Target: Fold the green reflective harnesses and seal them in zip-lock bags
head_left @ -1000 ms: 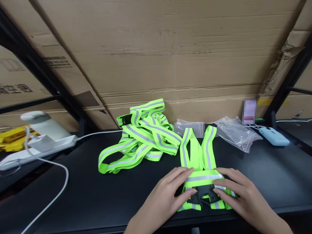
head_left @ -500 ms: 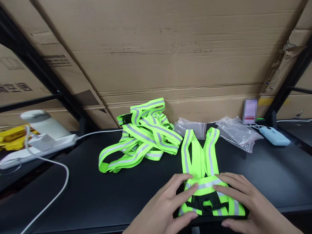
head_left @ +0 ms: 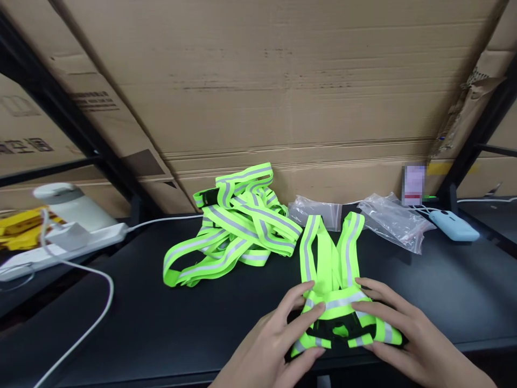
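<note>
A neon-green reflective vest (head_left: 341, 302) made of elastic straps with silver stripes lies at the front edge of the black table. Its lower part is folded over into a band with black fittings, and two strap loops stretch away toward the back. My left hand (head_left: 283, 334) grips the band's left side, fingers on top and thumb at the near edge. On the right side my right hand (head_left: 407, 328) does the same, its thumb at the lower edge. A tangled pile of similar green reflective straps (head_left: 238, 221) lies to the left behind my hands.
Clear plastic bags (head_left: 393, 221) lie at the back right, near a light-blue device (head_left: 454, 225). At left are a white power strip (head_left: 100, 234) with a cable, a pale bottle (head_left: 76, 205) and yellow items (head_left: 24, 229). Cardboard (head_left: 283, 97) stands behind the black table (head_left: 141, 323).
Both hands have pressed the folded band from its near edge, which has moved slightly away from me and curled up. The strap pile has not moved.
</note>
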Motion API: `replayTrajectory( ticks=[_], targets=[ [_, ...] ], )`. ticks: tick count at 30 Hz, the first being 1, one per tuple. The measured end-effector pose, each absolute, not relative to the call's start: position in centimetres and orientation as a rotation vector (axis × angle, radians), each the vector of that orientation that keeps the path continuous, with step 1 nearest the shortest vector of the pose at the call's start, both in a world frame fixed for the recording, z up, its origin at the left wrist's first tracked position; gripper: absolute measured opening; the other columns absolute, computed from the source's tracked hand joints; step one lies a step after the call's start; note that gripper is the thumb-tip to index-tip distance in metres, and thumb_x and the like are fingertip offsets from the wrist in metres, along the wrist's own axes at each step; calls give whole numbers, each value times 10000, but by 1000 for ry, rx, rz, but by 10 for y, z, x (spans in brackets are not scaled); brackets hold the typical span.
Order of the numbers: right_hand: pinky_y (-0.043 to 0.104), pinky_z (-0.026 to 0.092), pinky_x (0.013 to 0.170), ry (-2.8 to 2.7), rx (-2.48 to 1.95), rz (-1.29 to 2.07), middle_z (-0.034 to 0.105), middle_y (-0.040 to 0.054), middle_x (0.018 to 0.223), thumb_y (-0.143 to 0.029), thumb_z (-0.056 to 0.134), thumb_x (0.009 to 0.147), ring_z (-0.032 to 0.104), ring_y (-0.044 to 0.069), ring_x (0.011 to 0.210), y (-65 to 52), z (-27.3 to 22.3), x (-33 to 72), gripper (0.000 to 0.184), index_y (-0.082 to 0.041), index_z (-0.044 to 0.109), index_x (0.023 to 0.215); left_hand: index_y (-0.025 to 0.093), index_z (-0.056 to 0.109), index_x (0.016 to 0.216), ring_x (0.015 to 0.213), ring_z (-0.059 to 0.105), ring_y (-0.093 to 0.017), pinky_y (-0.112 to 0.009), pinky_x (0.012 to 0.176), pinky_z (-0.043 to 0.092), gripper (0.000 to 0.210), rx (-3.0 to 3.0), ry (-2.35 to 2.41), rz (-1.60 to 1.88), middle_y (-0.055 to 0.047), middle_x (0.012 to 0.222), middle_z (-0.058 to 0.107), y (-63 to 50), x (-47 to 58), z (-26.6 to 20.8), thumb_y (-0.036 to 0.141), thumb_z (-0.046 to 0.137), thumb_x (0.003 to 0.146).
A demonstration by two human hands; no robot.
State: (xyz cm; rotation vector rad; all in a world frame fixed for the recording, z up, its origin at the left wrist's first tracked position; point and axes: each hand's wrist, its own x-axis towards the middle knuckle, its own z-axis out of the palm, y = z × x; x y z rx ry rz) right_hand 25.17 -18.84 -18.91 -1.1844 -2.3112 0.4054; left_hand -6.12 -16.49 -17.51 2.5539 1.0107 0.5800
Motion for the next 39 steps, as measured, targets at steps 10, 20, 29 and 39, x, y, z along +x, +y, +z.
replayTrajectory(
  ticks=[10, 20, 29, 39],
  targets=[
    [254, 543, 1029, -2190, -1194, 492, 594, 66, 1439, -283, 660, 977, 648, 211, 1274, -186, -187, 230, 355, -343, 592, 1320, 335, 555, 1389, 1261, 628, -206, -270, 1058, 523, 391, 2334, 1036, 725, -77, 1425, 530, -169, -53, -171, 235, 570, 1011],
    [217, 566, 967, -2190, -1108, 587, 645, 60, 1379, -67, 696, 855, 704, 198, 1186, -197, -184, 232, 476, -329, 632, 1248, 298, 639, 1236, 1171, 668, -198, -256, 1005, 546, 375, 2152, 944, 719, -69, 1348, 593, -172, -49, -162, 261, 769, 886],
    [206, 609, 822, -2091, -1037, 470, 779, 9, 1061, -193, 715, 934, 762, 178, 958, -194, -179, 225, 397, -340, 612, 1288, 256, 701, 1124, 1011, 689, -201, -265, 875, 572, 237, 2239, 931, 914, -30, 1033, 757, -170, -45, -164, 256, 763, 894],
    [196, 551, 558, -1554, -1412, 752, 700, -6, 815, -454, 637, 974, 698, 161, 663, -198, -180, 201, 300, -256, 539, 1178, 253, 698, 1127, 781, 709, -195, -240, 705, 565, 298, 2042, 1360, 808, -9, 912, 757, -167, -38, -155, 412, 719, 877]
  ],
)
